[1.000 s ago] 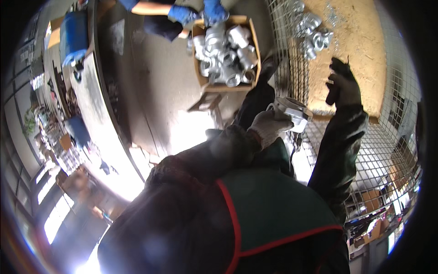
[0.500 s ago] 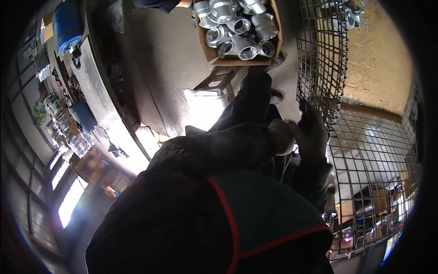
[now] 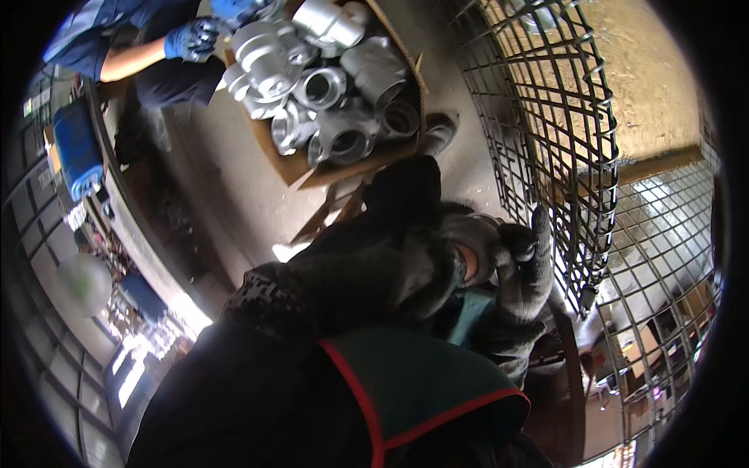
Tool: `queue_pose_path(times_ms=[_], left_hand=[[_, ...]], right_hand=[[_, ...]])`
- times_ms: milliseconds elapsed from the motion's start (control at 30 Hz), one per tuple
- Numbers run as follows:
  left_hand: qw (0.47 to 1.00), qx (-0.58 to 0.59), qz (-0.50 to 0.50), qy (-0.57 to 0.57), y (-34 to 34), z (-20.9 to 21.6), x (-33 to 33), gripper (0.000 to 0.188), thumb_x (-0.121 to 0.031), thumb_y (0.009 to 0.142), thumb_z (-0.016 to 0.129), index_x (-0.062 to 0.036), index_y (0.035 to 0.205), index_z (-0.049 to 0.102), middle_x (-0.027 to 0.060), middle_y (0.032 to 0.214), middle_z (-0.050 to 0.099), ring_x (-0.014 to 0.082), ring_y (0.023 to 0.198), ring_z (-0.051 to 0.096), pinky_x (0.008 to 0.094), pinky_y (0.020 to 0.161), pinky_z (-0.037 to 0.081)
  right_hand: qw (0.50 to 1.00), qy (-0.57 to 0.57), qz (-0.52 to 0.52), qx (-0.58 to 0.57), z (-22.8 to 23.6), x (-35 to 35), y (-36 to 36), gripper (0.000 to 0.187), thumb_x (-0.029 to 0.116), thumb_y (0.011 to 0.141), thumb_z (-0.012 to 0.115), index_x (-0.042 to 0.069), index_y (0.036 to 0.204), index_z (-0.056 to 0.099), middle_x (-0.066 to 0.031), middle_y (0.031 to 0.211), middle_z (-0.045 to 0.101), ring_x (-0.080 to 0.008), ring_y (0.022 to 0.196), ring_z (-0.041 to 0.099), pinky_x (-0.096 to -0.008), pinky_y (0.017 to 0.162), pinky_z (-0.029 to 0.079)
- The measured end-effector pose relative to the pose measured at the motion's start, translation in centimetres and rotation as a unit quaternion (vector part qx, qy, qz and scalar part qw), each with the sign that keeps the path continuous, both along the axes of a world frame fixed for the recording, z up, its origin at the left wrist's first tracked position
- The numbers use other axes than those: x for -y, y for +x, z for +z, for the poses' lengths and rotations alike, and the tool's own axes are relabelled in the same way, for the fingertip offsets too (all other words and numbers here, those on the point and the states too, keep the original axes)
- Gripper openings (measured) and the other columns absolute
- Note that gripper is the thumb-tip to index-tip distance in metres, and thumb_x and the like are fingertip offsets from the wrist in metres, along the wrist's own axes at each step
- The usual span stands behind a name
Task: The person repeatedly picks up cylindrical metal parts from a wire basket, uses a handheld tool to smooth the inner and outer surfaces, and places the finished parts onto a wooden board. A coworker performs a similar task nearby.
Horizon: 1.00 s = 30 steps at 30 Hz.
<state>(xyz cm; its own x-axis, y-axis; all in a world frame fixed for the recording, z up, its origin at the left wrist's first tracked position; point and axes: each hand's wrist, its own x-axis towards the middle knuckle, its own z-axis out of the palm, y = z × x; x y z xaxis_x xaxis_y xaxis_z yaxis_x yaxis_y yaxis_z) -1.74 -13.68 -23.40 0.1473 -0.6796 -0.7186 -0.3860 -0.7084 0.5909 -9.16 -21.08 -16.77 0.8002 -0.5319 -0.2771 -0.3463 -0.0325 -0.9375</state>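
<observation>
Counting hands: two of yours showed, both gloved, plus two blue-gloved hands of a co-worker at 11 o'clock.
Left hand: your left hand (image 3: 476, 242) sat near the centre in a grey glove, curled close against the other; I could not tell whether it held anything.
Right hand: your right hand (image 3: 524, 261) stood just at 3 o'clock of the left, dark-gloved, fingers (image 3: 540, 226) raised and loosely spread, resting against the wire cage (image 3: 546, 109); no object showed in its grip.
Wire cage: one, running from 12 to 4 o'clock, its lower corner just beside your right hand.
Cardboard box: one cardboard box (image 3: 312, 168) lay at 12 o'clock, well apart from your hands.
Metal fittings: about eight silvery metal fittings (image 3: 328, 86) were piled inside the box, touching one another.
Co-worker: one blue glove (image 3: 191, 39) touched the box's far edge; the second was partly cut off at the rim.
</observation>
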Motion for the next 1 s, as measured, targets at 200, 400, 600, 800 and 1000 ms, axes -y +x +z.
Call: queue_pose_path(times_ms=[200,400,600,800,1000], left_hand=[[0.993,-0.039,-0.057,-0.091,0.6,0.6,-0.2,0.027,-0.016,0.067,0.072,-0.0067,0.092,0.070,0.0157,0.090,0.069,0.0346,0.087,0.068,0.0436,0.071,0.054],[0.962,0.004,-0.113,-0.249,-1.7,0.3,-3.8,0.044,-0.042,0.088,0.060,-0.0040,0.108,0.062,0.0151,0.107,0.066,0.0301,0.097,0.064,0.0384,0.085,0.051],[0.907,-0.008,-0.242,-0.345,-1.8,1.7,-5.9,0.054,-0.039,0.083,0.068,-0.0052,0.122,0.054,0.0152,0.112,0.065,0.0299,0.097,0.065,0.0377,0.080,0.052],[0.893,-0.004,-0.302,-0.333,0.2,7.7,-9.9,0.053,-0.030,0.075,0.077,0.0004,0.114,0.059,0.0186,0.102,0.068,0.0331,0.098,0.065,0.0391,0.084,0.051],[0.851,0.078,-0.352,-0.381,1.6,8.7,-12.0,0.038,-0.022,0.073,0.077,-0.0051,0.106,0.069,0.0134,0.097,0.069,0.0306,0.094,0.065,0.0374,0.083,0.049]], right_hand=[[0.997,0.000,-0.054,0.059,-0.2,-1.1,-2.6,0.071,0.007,0.089,0.064,-0.002,0.149,0.027,-0.0039,0.096,0.058,-0.0127,0.086,0.054,-0.0253,0.076,0.047],[0.951,-0.057,-0.288,0.095,1.8,-7.8,-8.1,0.065,0.021,0.095,0.059,0.002,0.149,0.029,-0.0019,0.098,0.055,-0.0082,0.077,0.049,-0.0201,0.064,0.042],[0.888,-0.236,-0.344,-0.191,3.8,-16.4,-17.7,0.034,0.007,0.083,0.065,0.007,0.116,0.055,-0.0163,0.107,0.066,-0.0295,0.102,0.065,-0.0362,0.088,0.050],[0.882,-0.367,-0.206,-0.214,6.6,-17.8,-20.5,0.038,0.017,0.081,0.067,0.012,0.118,0.060,-0.0152,0.103,0.063,-0.0363,0.098,0.061,-0.0411,0.084,0.050],[0.890,-0.385,-0.112,-0.218,6.3,-18.0,-21.1,0.035,0.021,0.084,0.065,0.019,0.118,0.063,-0.0126,0.094,0.063,-0.0334,0.092,0.062,-0.0441,0.079,0.050]])
